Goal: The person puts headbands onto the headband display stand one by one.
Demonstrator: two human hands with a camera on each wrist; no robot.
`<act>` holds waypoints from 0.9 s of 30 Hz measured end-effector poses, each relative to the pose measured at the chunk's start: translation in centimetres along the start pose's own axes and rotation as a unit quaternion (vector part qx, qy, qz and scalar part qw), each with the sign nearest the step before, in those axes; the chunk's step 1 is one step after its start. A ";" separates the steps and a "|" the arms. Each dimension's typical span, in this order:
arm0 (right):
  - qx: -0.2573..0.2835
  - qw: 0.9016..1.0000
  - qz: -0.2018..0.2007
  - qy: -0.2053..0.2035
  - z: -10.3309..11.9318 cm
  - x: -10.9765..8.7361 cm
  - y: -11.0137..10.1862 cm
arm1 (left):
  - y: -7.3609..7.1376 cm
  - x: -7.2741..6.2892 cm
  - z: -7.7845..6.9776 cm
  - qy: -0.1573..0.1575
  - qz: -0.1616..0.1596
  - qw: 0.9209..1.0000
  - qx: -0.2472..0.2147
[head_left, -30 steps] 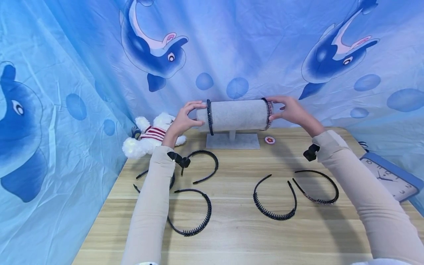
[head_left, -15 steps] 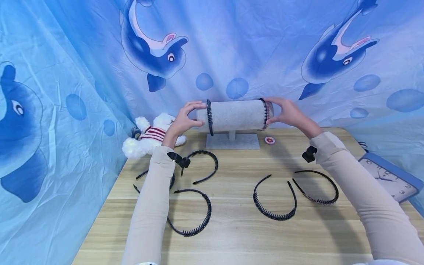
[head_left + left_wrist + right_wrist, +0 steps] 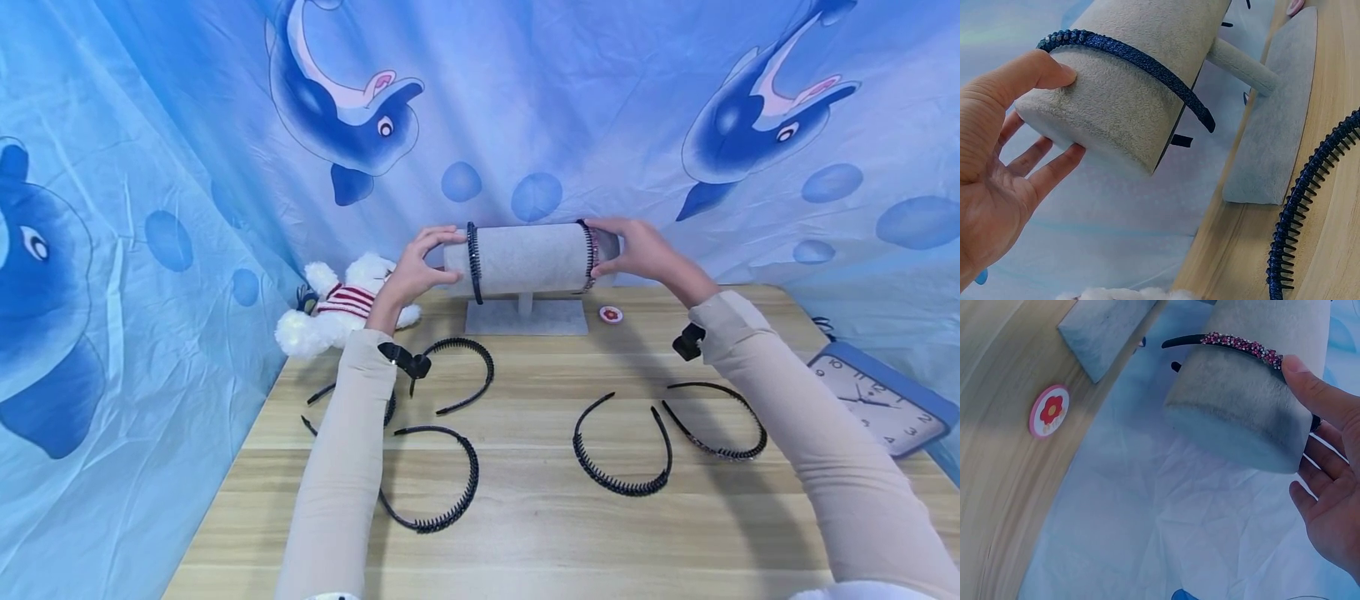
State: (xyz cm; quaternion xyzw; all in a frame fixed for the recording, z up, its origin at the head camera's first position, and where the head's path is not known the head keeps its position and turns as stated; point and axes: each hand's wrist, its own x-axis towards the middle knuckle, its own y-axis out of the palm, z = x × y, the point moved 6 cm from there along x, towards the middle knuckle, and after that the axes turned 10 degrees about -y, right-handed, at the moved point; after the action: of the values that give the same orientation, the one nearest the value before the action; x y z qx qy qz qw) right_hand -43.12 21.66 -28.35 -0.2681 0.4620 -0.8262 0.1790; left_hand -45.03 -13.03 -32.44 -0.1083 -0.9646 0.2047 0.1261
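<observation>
A grey plush headband display roll [image 3: 532,260] stands on its T-shaped foot at the back of the table. My left hand [image 3: 411,271] grips the roll's left end, thumb on top and fingertips at the end face in the left wrist view. Just inside that thumb, a dark blue headband [image 3: 1141,59] arches over the roll. Near the right end, my right hand [image 3: 647,250] holds a black headband with pink and clear stones [image 3: 1241,345], which also sits over the roll. The right thumb [image 3: 1310,387] presses on the stones; the fingers reach behind the roll.
Several toothed black headbands lie on the wooden table [image 3: 540,533], one being a headband [image 3: 626,487] at centre right. A white plush toy [image 3: 348,304] lies back left. A round flower badge [image 3: 611,315] is beside the foot, and a blue clock [image 3: 885,400] stands at the right edge.
My right hand has slid the pink-stoned headband leftward along the roll, away from its right end. The left hand keeps its hold on the roll's left end.
</observation>
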 end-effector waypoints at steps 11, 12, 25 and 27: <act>-0.006 1.000 0.001 -0.011 0.7 1.1 0.6 | 0.1 0.1 0.2 -0.007 0.002 1.000 -0.011; -0.005 1.000 0.000 -0.012 0.7 1.2 0.6 | 0.1 0.1 0.2 -0.007 0.002 1.000 -0.011; 0.002 1.000 0.001 -0.015 1.3 2.2 1.0 | 0.1 0.2 0.3 -0.015 -0.001 1.000 -0.005; -0.001 1.000 0.002 -0.019 1.5 2.4 1.1 | 0.1 0.2 0.2 -0.013 0.001 1.000 -0.008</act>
State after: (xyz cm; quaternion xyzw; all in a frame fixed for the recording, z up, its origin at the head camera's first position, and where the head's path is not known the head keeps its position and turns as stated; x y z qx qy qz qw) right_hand -44.01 18.77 -27.99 -0.2830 0.4597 -0.8203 0.1888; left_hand -45.23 -12.95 -32.68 -0.1080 -0.9677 0.1981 0.1128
